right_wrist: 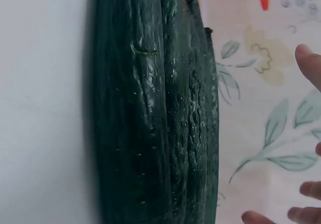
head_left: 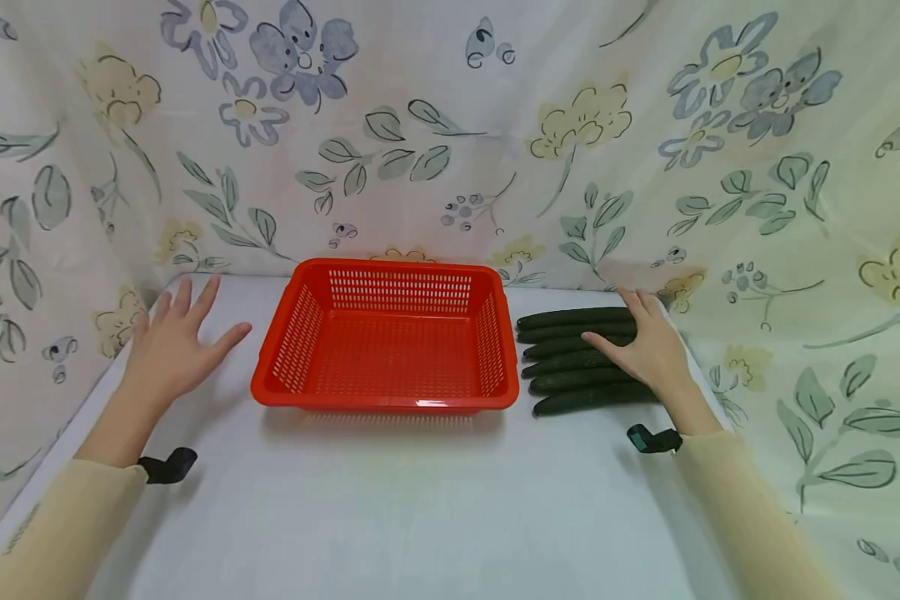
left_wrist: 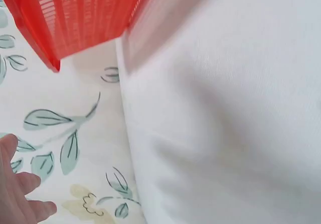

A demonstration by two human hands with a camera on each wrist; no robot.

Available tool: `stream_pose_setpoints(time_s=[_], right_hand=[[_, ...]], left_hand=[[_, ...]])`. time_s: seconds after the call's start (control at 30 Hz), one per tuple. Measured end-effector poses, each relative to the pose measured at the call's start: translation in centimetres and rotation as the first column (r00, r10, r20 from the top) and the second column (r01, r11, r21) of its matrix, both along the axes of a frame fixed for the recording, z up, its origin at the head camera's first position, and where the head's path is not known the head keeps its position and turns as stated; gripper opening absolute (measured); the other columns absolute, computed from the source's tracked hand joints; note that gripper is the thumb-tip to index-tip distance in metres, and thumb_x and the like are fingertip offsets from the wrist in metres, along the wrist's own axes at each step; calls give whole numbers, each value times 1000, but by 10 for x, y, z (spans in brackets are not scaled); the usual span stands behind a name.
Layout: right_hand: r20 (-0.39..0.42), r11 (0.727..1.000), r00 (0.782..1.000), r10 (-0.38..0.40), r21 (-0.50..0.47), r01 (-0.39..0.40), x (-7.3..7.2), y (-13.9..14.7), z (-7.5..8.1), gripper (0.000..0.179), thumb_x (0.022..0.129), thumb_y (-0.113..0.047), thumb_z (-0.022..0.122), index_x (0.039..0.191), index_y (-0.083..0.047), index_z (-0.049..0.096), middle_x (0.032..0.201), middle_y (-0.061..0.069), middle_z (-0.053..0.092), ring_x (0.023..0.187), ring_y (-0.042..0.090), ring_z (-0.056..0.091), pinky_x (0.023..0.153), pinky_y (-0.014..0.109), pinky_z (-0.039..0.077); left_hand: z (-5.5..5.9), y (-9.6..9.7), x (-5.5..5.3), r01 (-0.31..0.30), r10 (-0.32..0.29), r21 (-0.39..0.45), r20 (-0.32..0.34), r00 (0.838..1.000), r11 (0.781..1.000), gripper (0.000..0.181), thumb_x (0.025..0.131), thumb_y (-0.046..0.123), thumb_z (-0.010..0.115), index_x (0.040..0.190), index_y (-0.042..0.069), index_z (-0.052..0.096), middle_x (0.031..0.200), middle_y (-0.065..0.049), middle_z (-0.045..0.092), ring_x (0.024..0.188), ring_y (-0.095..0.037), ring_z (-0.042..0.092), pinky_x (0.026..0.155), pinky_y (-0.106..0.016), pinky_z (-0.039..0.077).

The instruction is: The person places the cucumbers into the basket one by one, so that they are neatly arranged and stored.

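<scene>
A red plastic basket (head_left: 386,402) with slotted sides stands on the white table, its inside bare. To its left my left hand (head_left: 174,350) is raised over the table with fingers spread, holding nothing; its fingertips (left_wrist: 42,210) show at the lower left of the left wrist view. Several dark green cucumbers (head_left: 581,379) lie side by side to the right of the basket. My right hand (head_left: 651,346) hovers over their right ends, fingers apart, and hides those ends. The right wrist view shows the wrinkled, glossy skin of the cucumbers (right_wrist: 133,103) close up.
The white tabletop (head_left: 420,508) stretches in front of the basket. A flowered cloth (head_left: 420,150) hangs behind the table and along both sides. Each wrist wears a black strap mount (head_left: 171,467).
</scene>
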State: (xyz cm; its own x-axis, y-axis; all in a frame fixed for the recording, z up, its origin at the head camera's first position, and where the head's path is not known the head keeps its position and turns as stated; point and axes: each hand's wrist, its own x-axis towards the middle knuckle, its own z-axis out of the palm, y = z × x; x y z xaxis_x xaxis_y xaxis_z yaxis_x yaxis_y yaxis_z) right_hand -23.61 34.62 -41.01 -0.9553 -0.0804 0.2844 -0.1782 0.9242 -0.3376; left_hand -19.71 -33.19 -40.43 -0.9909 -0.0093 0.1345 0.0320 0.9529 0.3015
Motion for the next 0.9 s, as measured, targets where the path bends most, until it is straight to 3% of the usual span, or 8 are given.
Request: stream_pose_setpoints(time_s=[0.1, 0.23, 0.47, 0.6, 0.7, 0.8, 0.9], right_hand=[[-51, 997, 999, -1, -74, -2, 11, 3, -4, 101, 86, -59, 81, 166, -13, 38, 165, 24, 40, 144, 54, 43, 106, 76, 39], [-59, 988, 998, -28, -153, 18, 22, 9, -12, 96, 87, -54, 83, 163, -13, 43, 161, 25, 46, 144, 52, 44, 110, 75, 37], [-83, 954, 994, -65, -298, 38, 40, 20, -32, 82, 90, -39, 85, 158, -11, 50, 148, 26, 58, 118, 47, 63, 96, 64, 48], [-70, 936, 992, -103, -345, 73, 52, 23, -40, 76, 91, -37, 84, 156, -13, 54, 145, 20, 63, 103, 29, 71, 84, 34, 53], [-44, 921, 993, -109, -382, 84, 60, 23, -48, 73, 92, -35, 84, 156, -15, 55, 144, 15, 64, 97, 8, 69, 78, 19, 47], [-48, 900, 995, -85, -432, 56, 66, 23, -56, 70, 91, -26, 87, 153, -14, 57, 143, 13, 65, 98, -4, 64, 86, 16, 45], [-82, 881, 995, -55, -473, 10, 70, 22, -64, 64, 87, -15, 89, 145, -10, 64, 138, 14, 68, 102, -4, 62, 96, 15, 43]], left_hand=[[-3, 7, 10, 17, -17, 73, -8, 1000, 997, 94, 104, 66, 49, 171, 18, 3, 172, -33, 3, 153, -65, 6, 117, -81, 1], [-10, 18, 23, 24, -23, 173, -7, 1000, 985, 91, 106, 58, 53, 172, 21, 3, 174, -28, 4, 155, -61, 10, 115, -83, 10], [-24, 42, 44, 46, -31, 350, -47, 998, 936, 81, 109, 49, 53, 172, 25, 9, 174, -23, 18, 154, -56, 26, 106, -84, 29], [-32, 57, 51, 79, -50, 418, -80, 996, 905, 80, 108, 43, 56, 172, 23, 13, 172, -23, 27, 142, -55, 42, 104, -79, 40], [-37, 66, 54, 99, -54, 452, -111, 992, 887, 83, 105, 38, 62, 172, 21, 16, 170, -23, 33, 134, -48, 48, 100, -64, 50], [-43, 73, 55, 116, -63, 479, -126, 990, 870, 88, 100, 35, 67, 172, 18, 19, 166, -24, 37, 132, -45, 49, 93, -54, 55], [-49, 77, 55, 119, -73, 513, -109, 991, 850, 92, 97, 34, 71, 172, 19, 19, 161, -27, 42, 130, -46, 51, 90, -49, 59]])
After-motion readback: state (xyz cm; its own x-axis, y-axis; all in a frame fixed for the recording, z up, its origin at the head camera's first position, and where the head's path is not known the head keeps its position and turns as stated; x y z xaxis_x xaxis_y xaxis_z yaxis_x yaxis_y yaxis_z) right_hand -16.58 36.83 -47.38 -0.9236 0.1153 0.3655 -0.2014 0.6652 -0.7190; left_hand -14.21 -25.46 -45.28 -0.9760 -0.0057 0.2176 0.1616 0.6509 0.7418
